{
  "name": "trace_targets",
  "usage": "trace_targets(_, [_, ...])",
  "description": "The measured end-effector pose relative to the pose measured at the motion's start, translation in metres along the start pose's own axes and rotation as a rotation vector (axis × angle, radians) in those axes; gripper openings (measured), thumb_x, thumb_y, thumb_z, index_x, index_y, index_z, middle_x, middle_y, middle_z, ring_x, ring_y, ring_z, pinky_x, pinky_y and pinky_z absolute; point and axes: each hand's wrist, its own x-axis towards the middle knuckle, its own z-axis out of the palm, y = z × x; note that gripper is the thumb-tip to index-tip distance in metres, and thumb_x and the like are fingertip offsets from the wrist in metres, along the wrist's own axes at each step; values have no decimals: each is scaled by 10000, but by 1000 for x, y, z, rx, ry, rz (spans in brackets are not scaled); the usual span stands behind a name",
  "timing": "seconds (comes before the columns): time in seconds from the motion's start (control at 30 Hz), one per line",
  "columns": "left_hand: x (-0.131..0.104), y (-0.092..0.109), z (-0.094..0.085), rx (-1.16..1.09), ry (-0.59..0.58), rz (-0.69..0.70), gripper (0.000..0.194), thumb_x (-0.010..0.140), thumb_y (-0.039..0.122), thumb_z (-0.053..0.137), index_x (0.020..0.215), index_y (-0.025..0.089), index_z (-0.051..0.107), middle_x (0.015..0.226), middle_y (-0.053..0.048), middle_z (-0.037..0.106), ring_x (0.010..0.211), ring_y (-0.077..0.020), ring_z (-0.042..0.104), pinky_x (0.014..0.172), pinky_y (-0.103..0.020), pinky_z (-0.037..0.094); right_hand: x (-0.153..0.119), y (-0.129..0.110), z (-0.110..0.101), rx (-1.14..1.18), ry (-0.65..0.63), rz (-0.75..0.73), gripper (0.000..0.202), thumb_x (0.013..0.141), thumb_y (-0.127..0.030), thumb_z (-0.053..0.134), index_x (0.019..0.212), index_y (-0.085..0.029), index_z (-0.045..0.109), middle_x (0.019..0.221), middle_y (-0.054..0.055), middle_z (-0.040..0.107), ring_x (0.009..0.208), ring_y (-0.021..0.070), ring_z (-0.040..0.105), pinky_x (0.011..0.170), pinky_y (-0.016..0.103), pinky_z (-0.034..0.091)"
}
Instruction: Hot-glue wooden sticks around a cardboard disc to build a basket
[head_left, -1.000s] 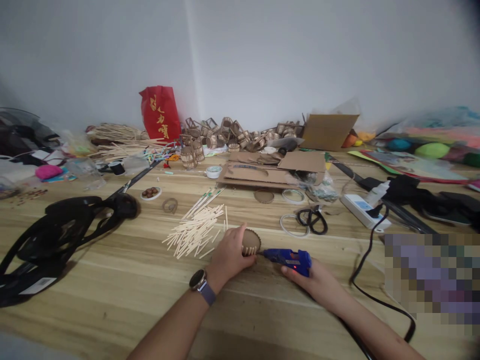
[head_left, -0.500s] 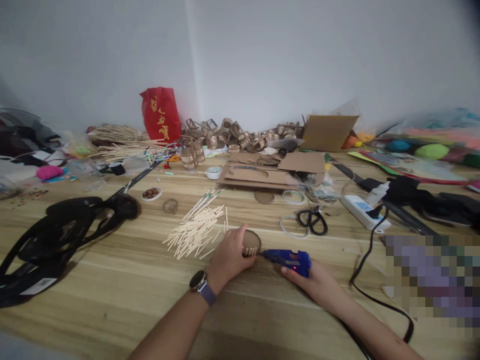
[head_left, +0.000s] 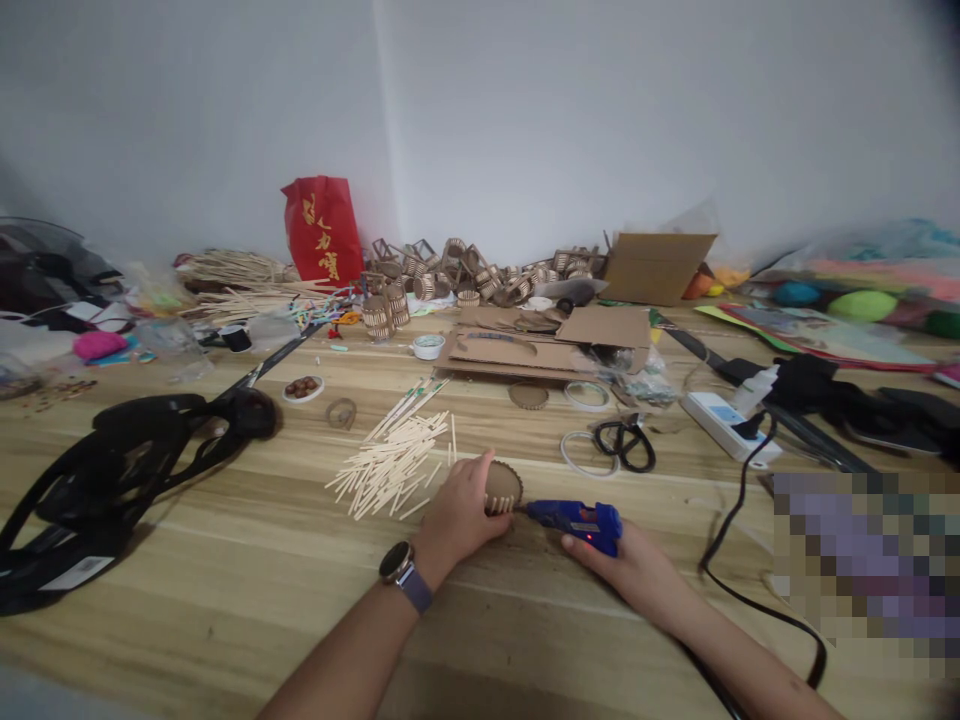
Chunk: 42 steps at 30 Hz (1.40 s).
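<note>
A round cardboard disc with a ridged edge and several short wooden sticks along its near side is gripped in my left hand, which wears a watch. My right hand is wrapped around a blue glue gun with a small red light showing. The gun points left, and its nozzle is at the disc's right edge, close to the sticks; whether it touches cannot be seen. Just left of the disc lies a loose pile of short wooden sticks.
Black scissors and white rings lie beyond the glue gun. A white power strip with a black cord is to the right. Cardboard sheets and small stick baskets stand at the back. Black straps lie at left.
</note>
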Motion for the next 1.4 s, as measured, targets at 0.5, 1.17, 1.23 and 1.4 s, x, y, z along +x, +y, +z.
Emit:
trace_targets(0.5, [0,1,-1,-3,3,2,802,674,270,720,1384,205,350,1298,-122,535,1210,-298,479,1029,-451,392,0,-2,0,-16,11,-14,483,723,-561,576,1004,-198,727,988,89,760,905,307,689,849,421,534])
trace_targets(1.17, [0,2,-3,11,-15,0,785,686,263,712,1377,136,360,1281,-153,540,1195,-296,481,1028,-435,399,3,11,-3,120,48,67,489,697,-631,627,879,-185,714,883,76,757,859,279,671,813,370,513])
trace_targets(1.23, [-1,2,-3,10,-20,4,793,687,259,720,1381,135,355,1288,-152,537,1201,-294,480,1030,-433,398,5,19,-7,240,113,137,465,689,-632,655,779,-177,693,768,54,736,756,236,661,720,324,515])
trace_targets(1.4, [-1,-3,-3,-13,-26,27,891,660,406,791,1392,166,344,1354,-154,496,1257,-315,446,1055,-463,373,12,33,-23,607,210,343,413,681,-506,755,554,-154,580,457,-30,548,407,81,467,396,187,368])
